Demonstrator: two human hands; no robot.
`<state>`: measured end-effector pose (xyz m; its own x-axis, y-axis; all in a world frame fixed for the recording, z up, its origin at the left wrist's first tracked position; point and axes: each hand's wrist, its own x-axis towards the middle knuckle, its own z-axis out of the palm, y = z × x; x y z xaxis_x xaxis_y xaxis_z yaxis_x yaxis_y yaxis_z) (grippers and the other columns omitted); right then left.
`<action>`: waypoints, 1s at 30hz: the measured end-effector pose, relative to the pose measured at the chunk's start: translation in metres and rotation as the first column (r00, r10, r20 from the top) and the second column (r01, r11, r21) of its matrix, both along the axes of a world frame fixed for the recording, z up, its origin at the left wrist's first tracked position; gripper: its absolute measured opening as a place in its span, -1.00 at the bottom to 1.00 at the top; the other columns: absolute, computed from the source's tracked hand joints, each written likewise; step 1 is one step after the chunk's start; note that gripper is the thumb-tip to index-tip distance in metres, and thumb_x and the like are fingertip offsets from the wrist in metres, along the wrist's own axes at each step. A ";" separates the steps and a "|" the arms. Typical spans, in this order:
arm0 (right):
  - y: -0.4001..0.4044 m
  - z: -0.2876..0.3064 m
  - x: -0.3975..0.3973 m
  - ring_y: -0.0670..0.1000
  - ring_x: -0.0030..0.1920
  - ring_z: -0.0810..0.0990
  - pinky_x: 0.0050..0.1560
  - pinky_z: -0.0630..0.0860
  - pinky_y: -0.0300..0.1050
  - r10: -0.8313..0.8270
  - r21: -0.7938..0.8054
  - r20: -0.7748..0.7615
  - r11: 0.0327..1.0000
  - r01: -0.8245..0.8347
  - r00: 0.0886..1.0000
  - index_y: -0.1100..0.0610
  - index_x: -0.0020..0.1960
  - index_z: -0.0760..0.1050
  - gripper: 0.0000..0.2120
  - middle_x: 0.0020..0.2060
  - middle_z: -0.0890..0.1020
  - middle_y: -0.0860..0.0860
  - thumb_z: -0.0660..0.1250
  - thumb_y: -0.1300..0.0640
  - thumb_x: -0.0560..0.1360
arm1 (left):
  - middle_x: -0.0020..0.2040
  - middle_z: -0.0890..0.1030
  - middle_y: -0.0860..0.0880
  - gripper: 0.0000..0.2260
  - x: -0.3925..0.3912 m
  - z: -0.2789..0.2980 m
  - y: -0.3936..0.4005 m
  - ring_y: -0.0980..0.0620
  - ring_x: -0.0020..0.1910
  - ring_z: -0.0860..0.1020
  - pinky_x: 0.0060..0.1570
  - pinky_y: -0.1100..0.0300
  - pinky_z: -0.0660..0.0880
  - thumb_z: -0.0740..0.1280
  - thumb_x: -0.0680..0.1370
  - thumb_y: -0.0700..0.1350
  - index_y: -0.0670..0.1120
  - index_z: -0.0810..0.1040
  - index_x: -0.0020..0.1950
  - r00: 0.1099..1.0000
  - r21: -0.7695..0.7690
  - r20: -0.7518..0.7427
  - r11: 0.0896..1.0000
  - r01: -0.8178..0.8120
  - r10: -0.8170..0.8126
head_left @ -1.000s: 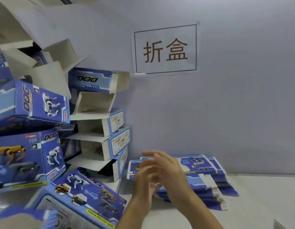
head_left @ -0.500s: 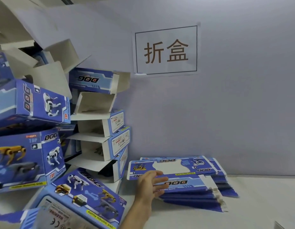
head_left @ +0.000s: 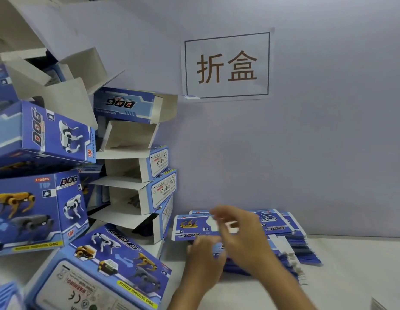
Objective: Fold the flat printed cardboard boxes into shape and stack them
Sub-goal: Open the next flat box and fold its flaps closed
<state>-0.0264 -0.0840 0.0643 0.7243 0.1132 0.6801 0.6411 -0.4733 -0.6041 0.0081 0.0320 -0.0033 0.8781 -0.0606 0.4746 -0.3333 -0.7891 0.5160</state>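
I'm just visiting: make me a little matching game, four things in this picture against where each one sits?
Things:
1. paper sign
2. stack of flat boxes
3. pile of folded boxes
4. left hand

Places:
A. leaning high along the left side
B. at the near edge of the flat stack
C. stuck on the back wall
D. lying on the table by the wall, right of the pile

Pairs: 1-C, 2-D, 3-A, 4-B

The paper sign (head_left: 227,64) on the wall reads "折盒". The folded boxes (head_left: 47,133) carry "DOG", "TOP", "3+ages"; the nearest box (head_left: 109,271) adds "WARNING!" and "FUNNY MOVING DOG".
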 end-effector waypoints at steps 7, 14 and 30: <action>-0.060 -0.056 0.026 -0.11 0.35 0.43 0.42 0.27 -0.06 -0.359 -0.511 -0.350 0.847 0.145 0.865 -0.25 0.32 0.49 -0.62 0.33 0.50 -0.28 0.38 -0.17 0.51 | 0.23 0.62 0.02 -0.76 0.004 -0.002 0.006 -0.01 0.24 0.50 0.16 0.20 0.41 0.25 0.66 0.00 0.07 0.61 0.28 0.997 0.165 -0.064 0.986 -0.027 0.037; -0.052 -0.050 0.028 -0.17 0.09 0.61 0.27 0.35 -0.11 -0.444 -0.422 -0.006 0.814 0.401 0.896 -0.24 0.19 0.61 -0.77 0.08 0.68 -0.28 0.27 -0.01 0.63 | 0.05 0.67 0.09 -0.86 0.003 0.005 0.003 -0.01 0.15 0.57 0.10 0.20 0.44 0.32 0.62 -0.10 0.08 0.65 0.06 0.940 0.124 0.336 0.986 -0.115 0.067; -0.078 0.018 0.011 -0.17 -0.25 0.64 -0.36 0.49 -0.40 -0.443 0.579 0.273 0.784 0.222 0.854 0.04 0.04 0.59 -0.89 -0.21 0.66 -0.14 0.28 0.15 0.64 | 0.36 0.40 0.09 -0.58 -0.009 0.046 0.004 0.27 0.36 0.33 0.29 0.21 0.45 0.36 0.54 0.04 0.12 0.34 0.36 0.912 -0.625 0.393 0.761 0.173 0.115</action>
